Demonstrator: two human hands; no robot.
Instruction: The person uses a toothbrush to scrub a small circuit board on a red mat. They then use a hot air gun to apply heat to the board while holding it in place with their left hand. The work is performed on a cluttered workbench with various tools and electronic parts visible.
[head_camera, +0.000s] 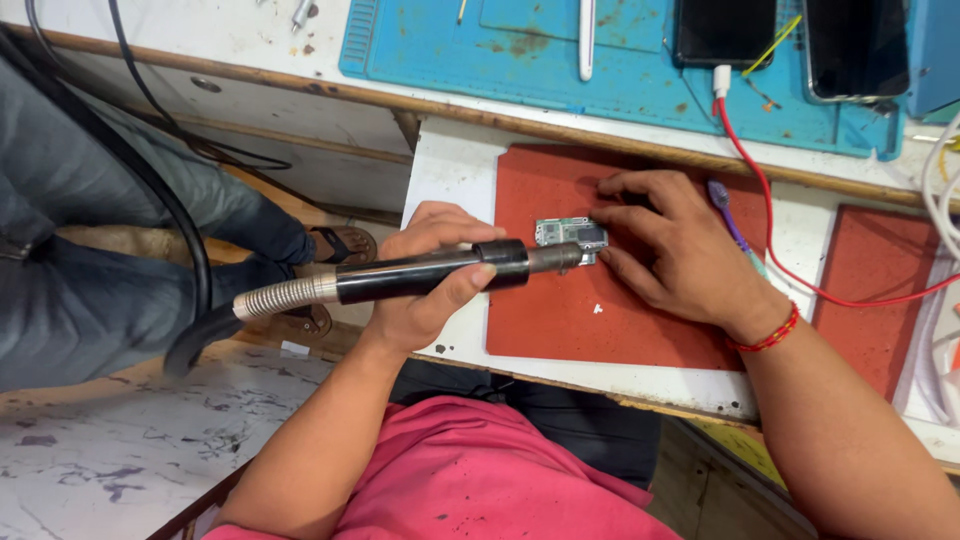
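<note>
My left hand (425, 300) is wrapped around the black handle of a hot-air wand (390, 281), which has a ribbed metal hose trailing off to the left. Its metal nozzle (555, 257) points right, at the edge of a small circuit board (565, 232). The board lies on a red mat (560, 320). My right hand (670, 250), with a red thread bracelet at the wrist, rests on the mat and its fingertips press on the board's right end. A purple-tipped tool (722, 205) sticks out from behind this hand.
A blue work mat (500, 40) lies beyond, with two dark phones (725, 30) (855, 45) and a white pen-like tool (587, 35). A red cable (760, 200) crosses the bench. Another red mat (870, 290) sits at right. Another person's jeans-clad legs (90, 250) and sandal (345, 243) are at left.
</note>
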